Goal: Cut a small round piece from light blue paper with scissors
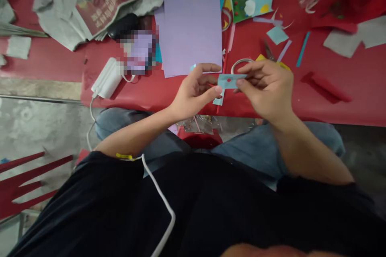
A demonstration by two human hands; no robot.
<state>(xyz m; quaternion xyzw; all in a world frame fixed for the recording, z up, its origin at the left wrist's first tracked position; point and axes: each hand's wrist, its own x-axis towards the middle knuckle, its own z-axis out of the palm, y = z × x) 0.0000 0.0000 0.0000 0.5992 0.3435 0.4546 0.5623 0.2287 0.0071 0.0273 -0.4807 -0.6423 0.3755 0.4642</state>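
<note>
A small paper piece is sitting between the left hand at its nine o'clock and the right hand at its three o'clock, over the table's near edge. A paper stack is lying at eleven o'clock, a tape roll just at twelve, a power bank far at nine.

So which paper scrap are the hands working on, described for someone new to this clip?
Start at the big lilac sheet on the red table. Just below its lower right corner, both hands pinch a small light-blue paper strip. Unlike the loose blue scraps nearby, it carries a red dot.
</note>
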